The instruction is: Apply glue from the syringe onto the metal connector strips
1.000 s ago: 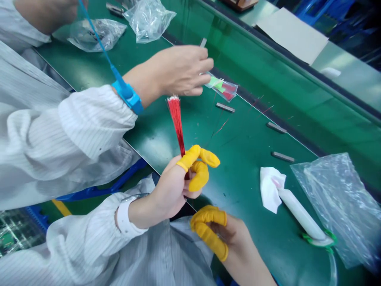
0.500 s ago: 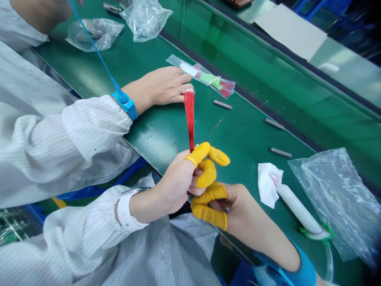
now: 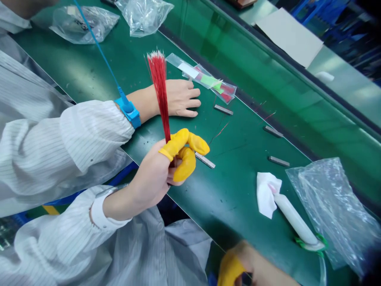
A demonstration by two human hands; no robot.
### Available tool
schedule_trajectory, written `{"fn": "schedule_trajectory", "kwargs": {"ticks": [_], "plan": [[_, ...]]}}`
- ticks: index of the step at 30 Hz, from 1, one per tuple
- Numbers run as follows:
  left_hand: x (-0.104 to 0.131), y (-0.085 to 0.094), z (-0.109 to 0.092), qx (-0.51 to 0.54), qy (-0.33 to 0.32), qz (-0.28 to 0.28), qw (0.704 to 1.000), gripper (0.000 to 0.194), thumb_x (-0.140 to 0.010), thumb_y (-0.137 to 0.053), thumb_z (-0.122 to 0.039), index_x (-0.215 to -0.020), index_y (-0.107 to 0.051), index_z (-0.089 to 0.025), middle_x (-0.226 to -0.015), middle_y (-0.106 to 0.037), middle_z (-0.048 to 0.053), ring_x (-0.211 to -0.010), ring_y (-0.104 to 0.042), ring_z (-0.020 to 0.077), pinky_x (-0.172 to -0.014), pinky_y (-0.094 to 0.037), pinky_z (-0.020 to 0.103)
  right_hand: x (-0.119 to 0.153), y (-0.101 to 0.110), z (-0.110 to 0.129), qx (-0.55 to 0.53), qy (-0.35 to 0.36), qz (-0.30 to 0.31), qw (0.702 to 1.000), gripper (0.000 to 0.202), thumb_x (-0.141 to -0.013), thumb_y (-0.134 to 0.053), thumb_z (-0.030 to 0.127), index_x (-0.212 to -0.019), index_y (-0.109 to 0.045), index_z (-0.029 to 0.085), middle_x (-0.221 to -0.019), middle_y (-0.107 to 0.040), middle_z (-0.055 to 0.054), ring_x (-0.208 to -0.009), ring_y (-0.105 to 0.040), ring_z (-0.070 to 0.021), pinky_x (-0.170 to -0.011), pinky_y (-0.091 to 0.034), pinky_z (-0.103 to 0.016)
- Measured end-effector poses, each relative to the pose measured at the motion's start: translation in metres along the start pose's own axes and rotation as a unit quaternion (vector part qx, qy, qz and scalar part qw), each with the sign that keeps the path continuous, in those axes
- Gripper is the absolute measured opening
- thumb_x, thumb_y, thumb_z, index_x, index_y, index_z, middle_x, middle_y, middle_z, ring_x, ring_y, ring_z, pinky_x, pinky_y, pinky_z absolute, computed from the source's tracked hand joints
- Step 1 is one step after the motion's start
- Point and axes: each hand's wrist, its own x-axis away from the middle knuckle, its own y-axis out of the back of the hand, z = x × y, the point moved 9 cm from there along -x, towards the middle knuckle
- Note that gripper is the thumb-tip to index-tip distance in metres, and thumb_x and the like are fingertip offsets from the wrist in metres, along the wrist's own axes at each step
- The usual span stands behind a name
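Observation:
My left hand (image 3: 162, 167), with yellow finger cots on thumb and fingers, is closed round the lower part of a bundle of thin red wires (image 3: 160, 85). The wires stand upright, their pale stripped-looking tips fanned out at the top. A small dark connector-like bar (image 3: 205, 160) lies on the green table just right of the left fingertips. My right hand (image 3: 238, 264), also in yellow finger cots, is low at the table's front edge, blurred and cut off by the frame. Its fingers and anything in them cannot be made out.
A co-worker's hand (image 3: 178, 97) with a blue wrist strap rests behind the wires. Clear packets (image 3: 205, 79), several small dark bars (image 3: 223, 110), a white tube-shaped tool (image 3: 294, 218), a white cloth (image 3: 268, 194) and a plastic bag (image 3: 333, 206) lie on the green table (image 3: 235, 186).
My left hand and the wires have moved left and up. My right hand has parted from the left and dropped toward the lower right. The co-worker's fingers show more spread.

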Motion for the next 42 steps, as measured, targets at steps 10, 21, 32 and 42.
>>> {"fn": "schedule_trajectory", "kwargs": {"ticks": [10,21,32,42], "plan": [[-0.006,0.017,0.03,0.026,0.026,0.021,0.999,0.035,-0.072,-0.073,-0.045,-0.068,-0.058,-0.014,-0.044,-0.032,-0.008,-0.039,-0.017,0.0035,-0.033,-0.013,0.013,-0.015,0.123,0.021,0.03,0.18,-0.61,0.771,0.011,-0.073,-0.077,0.033,-0.075,-0.072,0.024,-0.073,-0.068,-0.001,-0.072,-0.062,-0.0158,-0.066,-0.051,-0.028],[-0.005,0.028,0.041,0.044,0.009,0.03,0.999,0.034,-0.078,-0.068,-0.044,-0.065,-0.06,-0.014,-0.043,-0.031,-0.008,-0.038,-0.018,0.0029,-0.034,-0.014,0.013,-0.026,0.118,0.023,0.093,0.194,-0.584,0.783,0.003,-0.077,-0.073,0.026,-0.08,-0.072,0.025,-0.078,-0.07,0.0,-0.076,-0.061,-0.0163,-0.073,-0.047,-0.032],[-0.005,0.027,0.04,0.044,0.007,0.042,0.998,0.032,-0.089,-0.055,-0.038,-0.068,-0.06,-0.014,-0.045,-0.031,-0.007,-0.038,-0.016,0.004,-0.034,-0.014,0.014,-0.034,0.113,0.039,0.166,0.212,-0.565,0.78,0.002,-0.08,-0.072,0.024,-0.081,-0.072,0.024,-0.081,-0.07,-0.002,-0.079,-0.06,-0.0176,-0.077,-0.046,-0.037],[0.001,0.017,0.038,0.07,0.038,0.035,0.996,0.033,-0.095,-0.041,-0.03,-0.068,-0.054,-0.015,-0.044,-0.029,-0.007,-0.038,-0.014,0.0049,-0.034,-0.013,0.014,0.007,0.099,0.008,0.004,0.089,-0.643,0.76,0.028,-0.068,-0.079,0.038,-0.088,-0.069,0.021,-0.075,-0.067,-0.002,-0.061,-0.056,-0.0129,-0.056,-0.046,-0.025]]}}
